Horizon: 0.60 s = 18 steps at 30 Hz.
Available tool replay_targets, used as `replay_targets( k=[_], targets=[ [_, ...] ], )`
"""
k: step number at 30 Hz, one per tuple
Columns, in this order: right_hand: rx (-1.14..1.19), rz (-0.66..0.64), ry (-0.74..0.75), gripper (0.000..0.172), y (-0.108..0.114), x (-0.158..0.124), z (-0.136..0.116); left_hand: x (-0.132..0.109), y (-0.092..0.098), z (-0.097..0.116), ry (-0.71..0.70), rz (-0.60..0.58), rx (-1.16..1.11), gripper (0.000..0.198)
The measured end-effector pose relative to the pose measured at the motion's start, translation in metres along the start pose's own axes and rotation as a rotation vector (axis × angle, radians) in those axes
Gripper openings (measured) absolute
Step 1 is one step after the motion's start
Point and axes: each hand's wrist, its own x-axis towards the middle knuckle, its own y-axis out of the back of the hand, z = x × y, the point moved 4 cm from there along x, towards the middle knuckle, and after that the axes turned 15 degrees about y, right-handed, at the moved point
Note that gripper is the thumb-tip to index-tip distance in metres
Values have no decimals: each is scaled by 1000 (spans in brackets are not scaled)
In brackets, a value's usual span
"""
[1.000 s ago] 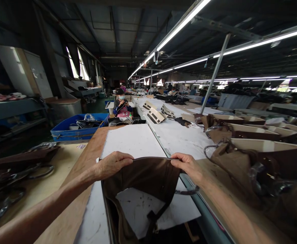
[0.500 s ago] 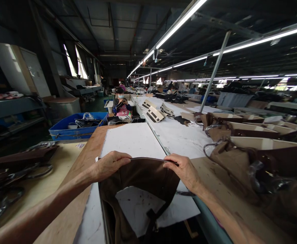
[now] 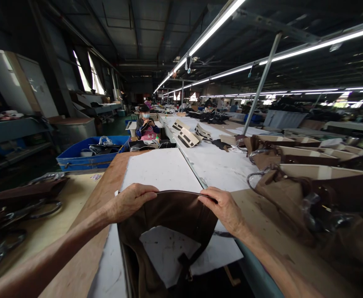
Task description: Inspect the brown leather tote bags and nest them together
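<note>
A dark brown bag piece (image 3: 175,207) is stretched between my two hands over the white-covered table. My left hand (image 3: 134,200) is closed, with thumb and fingers pinching the piece's top edge at the left. On the right, my right hand (image 3: 223,205) grips the same edge, thumb toward me. The edge bows slightly upward between them. Below, the brown material hangs in folds around an opening, through which white sheeting (image 3: 169,252) shows. A dark strap (image 3: 186,265) dangles at the lower middle. The fingertips behind the edge are hidden.
Several brown bags (image 3: 324,182) with beige linings crowd the right side. More brown pieces with looped handles (image 3: 22,198) lie at left. A blue bin (image 3: 91,153) stands beyond. Cream pieces with dark strips (image 3: 186,136) lie ahead. A person (image 3: 147,126) sits farther off; a metal post (image 3: 262,82) rises at right.
Both hands keep their hold on the brown edge, almost unmoved. The whole scene has shifted slightly left and up in view.
</note>
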Motion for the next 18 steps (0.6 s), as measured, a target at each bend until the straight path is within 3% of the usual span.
replay_targets(
  k=[4, 10, 14, 18],
  targets=[
    [4, -21, -18, 17, 3, -1, 0, -1, 1, 0, 31, 45, 94, 33],
    [16, -130, -95, 20, 9, -11, 2, -11, 3, 5, -31, 228, 335, 36],
    [-22, -168, -193, 28, 9, -16, 4, -9, 6, 3, -147, 229, 487, 31],
    [-37, -188, -195, 29, 11, -11, -11, 6, 14, -6, -168, 231, 669, 32]
  ],
)
